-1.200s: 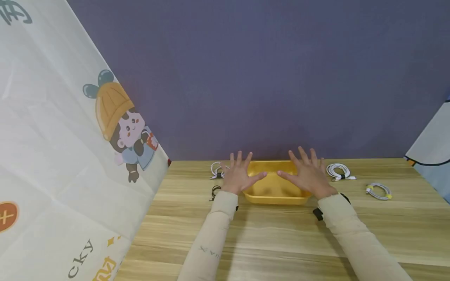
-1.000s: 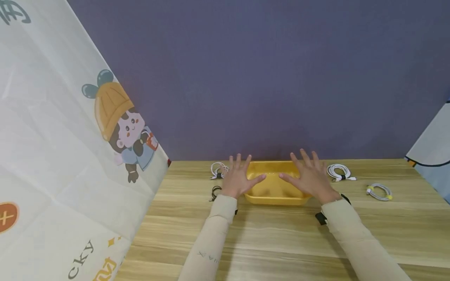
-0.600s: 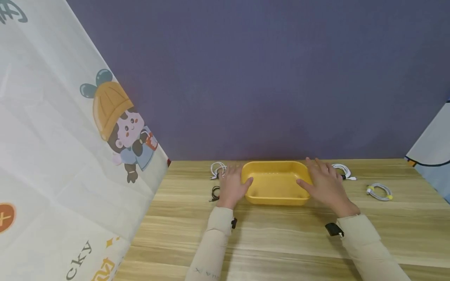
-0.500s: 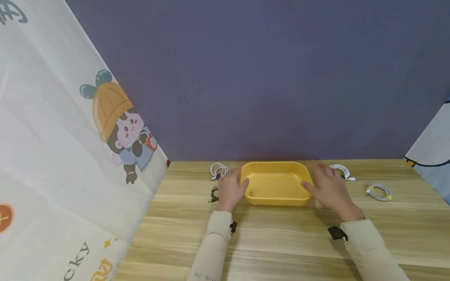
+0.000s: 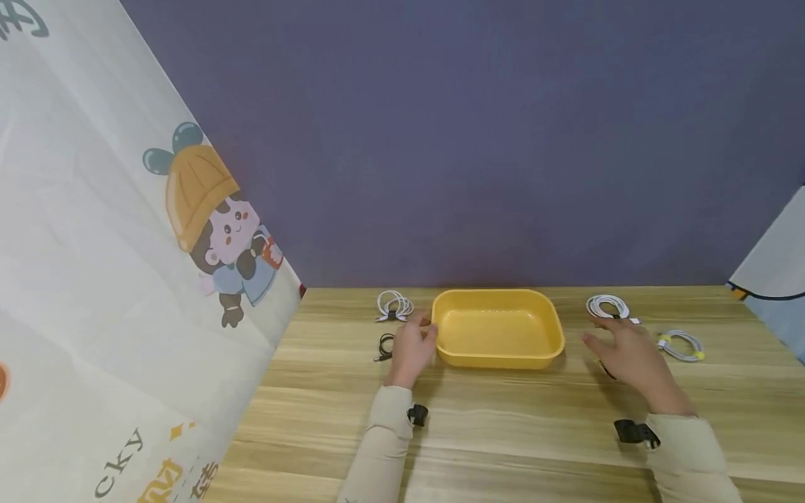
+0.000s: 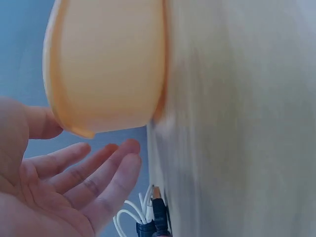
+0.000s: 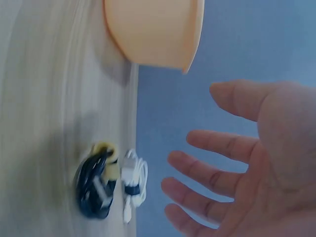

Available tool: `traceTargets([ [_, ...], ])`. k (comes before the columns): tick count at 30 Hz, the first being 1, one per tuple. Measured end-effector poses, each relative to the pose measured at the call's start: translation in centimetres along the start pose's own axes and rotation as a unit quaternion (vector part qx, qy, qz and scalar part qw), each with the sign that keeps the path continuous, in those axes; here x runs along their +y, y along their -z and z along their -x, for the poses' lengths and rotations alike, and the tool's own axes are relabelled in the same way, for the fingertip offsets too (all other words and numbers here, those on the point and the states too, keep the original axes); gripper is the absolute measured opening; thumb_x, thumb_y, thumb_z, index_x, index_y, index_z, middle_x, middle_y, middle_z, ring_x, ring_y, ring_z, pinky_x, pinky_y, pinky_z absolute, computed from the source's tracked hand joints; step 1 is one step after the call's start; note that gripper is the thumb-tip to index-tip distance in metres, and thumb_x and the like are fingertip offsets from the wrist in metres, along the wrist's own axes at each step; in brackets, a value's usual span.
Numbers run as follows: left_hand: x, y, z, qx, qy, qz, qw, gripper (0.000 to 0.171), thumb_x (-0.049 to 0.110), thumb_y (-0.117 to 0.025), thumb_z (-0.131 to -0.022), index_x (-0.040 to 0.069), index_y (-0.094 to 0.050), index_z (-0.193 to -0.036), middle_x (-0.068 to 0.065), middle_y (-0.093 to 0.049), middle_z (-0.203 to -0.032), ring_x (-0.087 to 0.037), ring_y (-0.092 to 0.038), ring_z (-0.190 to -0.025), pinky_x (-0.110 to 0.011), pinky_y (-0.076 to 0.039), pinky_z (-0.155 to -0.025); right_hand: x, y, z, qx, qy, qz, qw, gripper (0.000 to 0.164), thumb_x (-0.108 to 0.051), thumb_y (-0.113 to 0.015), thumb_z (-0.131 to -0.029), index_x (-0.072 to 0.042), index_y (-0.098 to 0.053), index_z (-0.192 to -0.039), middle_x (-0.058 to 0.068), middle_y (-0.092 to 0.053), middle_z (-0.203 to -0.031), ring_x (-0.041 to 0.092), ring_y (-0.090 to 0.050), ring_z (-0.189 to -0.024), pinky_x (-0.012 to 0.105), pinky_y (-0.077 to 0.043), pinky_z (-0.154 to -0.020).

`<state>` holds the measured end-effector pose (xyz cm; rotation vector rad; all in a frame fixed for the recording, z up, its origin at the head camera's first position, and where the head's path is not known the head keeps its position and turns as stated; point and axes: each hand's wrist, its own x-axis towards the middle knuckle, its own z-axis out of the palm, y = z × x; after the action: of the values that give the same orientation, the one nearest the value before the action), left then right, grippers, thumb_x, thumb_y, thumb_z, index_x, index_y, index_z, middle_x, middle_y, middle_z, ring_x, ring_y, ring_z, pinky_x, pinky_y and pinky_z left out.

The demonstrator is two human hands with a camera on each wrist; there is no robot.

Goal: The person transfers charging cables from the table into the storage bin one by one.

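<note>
A yellow plastic tray (image 5: 499,362) stands on the wooden table. My left hand (image 5: 411,353) is at its left end; in the left wrist view the thumb is by the rim, seemingly touching it, and the other fingers are loosely bent below. My right hand (image 5: 635,356) hovers right of the tray, fingers apart and holding nothing. Beneath it lies a coiled black cable (image 7: 89,185) with a yellow part, mostly hidden by the hand in the head view. Behind that hand is a coiled white cable (image 5: 619,306). A grey cable with yellow ties (image 5: 698,356) lies further right.
Left of the tray lie a bundled white cable (image 5: 393,315) and, nearer, a small black cable (image 5: 381,358) partly behind my left hand. A dark blue-grey panel (image 5: 478,154) rises at the table's back edge. A printed white sheet (image 5: 94,244) stands at the left.
Both hands have come down from above the tray and spread apart to its sides. The right hand has moved further right and nearer, away from the tray. The tray stays in about the same place.
</note>
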<state>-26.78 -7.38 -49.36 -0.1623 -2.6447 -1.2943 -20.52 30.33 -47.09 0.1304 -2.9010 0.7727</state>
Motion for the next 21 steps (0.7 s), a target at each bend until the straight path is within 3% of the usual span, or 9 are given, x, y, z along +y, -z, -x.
traceTargets([
  [6, 1.5, -2.0, -2.2, 0.028, 0.031, 0.008, 0.9991, 0.041, 0.018, -0.062, -0.101, 0.004, -0.061, -0.139, -0.014, -0.074, -0.120, -0.023, -0.077, -0.096, -0.031, -0.065, -0.077, 4.0, 2.2, -4.1, -0.034, 0.010, -0.013, 0.999, 0.053, -0.031, -0.047, -0.109, 0.012, -0.051, -0.140, 0.044, -0.046, -0.139, 0.068, -0.036, -0.126, 0.080, -0.035, -0.097],
  [12, 2.2, -3.9, -2.2, 0.028, 0.030, 0.009, 0.9991, 0.039, 0.017, -0.060, -0.102, 0.007, -0.062, -0.140, -0.013, -0.074, -0.117, -0.021, -0.076, -0.097, -0.028, -0.064, -0.078, 7.8, 2.1, -4.3, -0.010, 0.032, -0.011, 0.999, 0.040, -0.017, -0.051, -0.107, 0.012, -0.054, -0.136, 0.041, -0.055, -0.128, 0.060, -0.054, -0.112, 0.070, -0.048, -0.085],
  [15, 1.9, -3.9, -1.6, 0.023, 0.022, 0.003, 0.9995, 0.039, 0.016, -0.060, -0.103, 0.008, -0.061, -0.140, -0.013, -0.075, -0.115, -0.021, -0.076, -0.095, -0.028, -0.063, -0.078, 8.7, 1.3, -3.3, -0.003, 0.033, -0.012, 0.999, 0.037, -0.011, -0.053, -0.105, 0.013, -0.056, -0.132, 0.040, -0.059, -0.120, 0.055, -0.061, -0.098, 0.062, -0.053, -0.074],
  [21, 0.9, -3.8, -0.8, 0.011, 0.017, -0.004, 0.9998, 0.042, 0.018, -0.057, -0.104, 0.012, -0.057, -0.145, -0.014, -0.075, -0.117, -0.021, -0.076, -0.096, -0.029, -0.063, -0.079, 10.0, -0.2, -1.7, 0.001, 0.029, -0.023, 0.999, 0.035, -0.010, -0.055, -0.102, 0.016, -0.059, -0.126, 0.038, -0.066, -0.110, 0.054, -0.066, -0.093, 0.063, -0.055, -0.075],
])
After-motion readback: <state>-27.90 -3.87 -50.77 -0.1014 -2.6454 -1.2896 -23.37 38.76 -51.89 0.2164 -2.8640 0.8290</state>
